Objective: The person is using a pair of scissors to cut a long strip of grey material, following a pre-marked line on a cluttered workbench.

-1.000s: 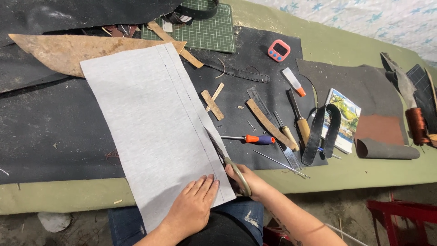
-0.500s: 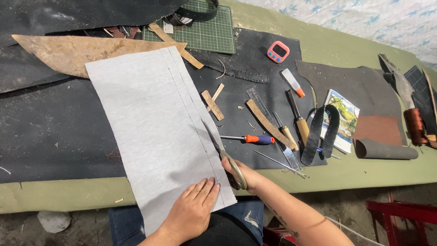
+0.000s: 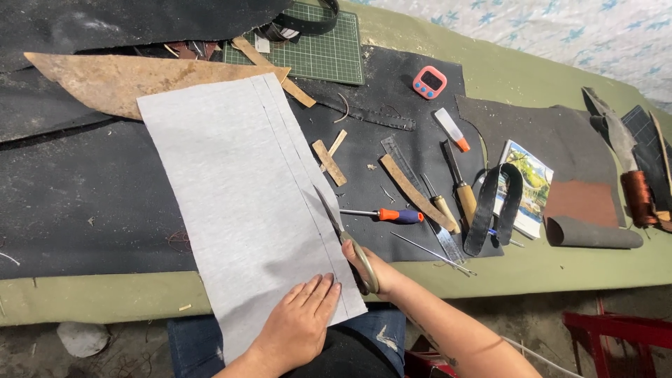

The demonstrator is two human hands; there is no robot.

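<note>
Tabletop [image 3: 546, 269]: olive-green cloth cover, strewn with materials and tools.

Black sheet material [image 3: 77, 203]: large dark pieces lying over the left and centre of the tabletop.

Grey fabric panel [image 3: 238, 189]: long rectangle, laid diagonally over the black sheet, its near end hanging off the tabletop edge toward the person's lap. Two parallel lines run along its right edge.

Tan leather offcut [image 3: 126, 80]: pointed, rough-surfaced, beyond the far end of the grey panel.

Green cutting mat [image 3: 325, 52]: gridded, at the far edge.

Left hand [image 3: 301, 323]: palm down, fingers extended and close together, pressing flat on the near end of the grey fabric panel, just beside the cut line.

Right hand [image 3: 371, 269]: closed round the brass-coloured handles of the scissors [image 3: 343, 241]; blades slightly parted, pointing away from the person, set along the right-hand marked line of the panel.

Black strap loop [image 3: 493, 210]: lying right of centre, partly over a printed booklet [image 3: 532, 185].

Orange-handled screwdriver [image 3: 388, 215]: just right of the scissors' blades, near two wooden-handled tools [image 3: 455, 192].

Pink timer [image 3: 429, 82]: small, on the black sheet near the mat.
</note>
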